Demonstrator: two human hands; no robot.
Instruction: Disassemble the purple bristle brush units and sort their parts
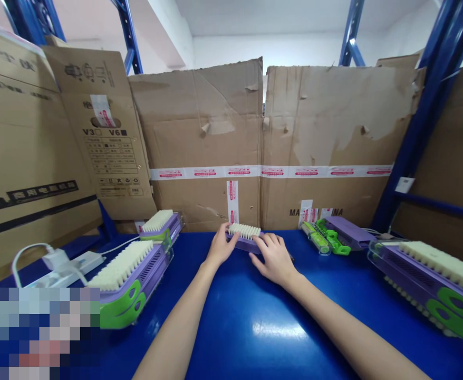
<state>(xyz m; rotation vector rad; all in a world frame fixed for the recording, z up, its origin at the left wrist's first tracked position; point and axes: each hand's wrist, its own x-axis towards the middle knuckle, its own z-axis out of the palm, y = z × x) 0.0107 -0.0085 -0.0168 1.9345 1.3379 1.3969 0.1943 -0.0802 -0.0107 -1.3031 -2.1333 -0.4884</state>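
Note:
A small purple device with rows of cream, bristle-like tufts on top is at the far side of the blue table, close to the cardboard wall. My left hand grips its left end, with the thumb on the near side. At the right end, my right hand has its fingertips on the top edge and its thumb low in front. The undersides of both hands and the device's back are hidden. A small dark thing, too little to name, pokes out beside my right hand.
Similar purple-and-green devices with cream tops stand left and right. A purple housing and green clear-covered part lie back right. A white power strip with cables is left. Cardboard sheets wall the back; blue posts frame it.

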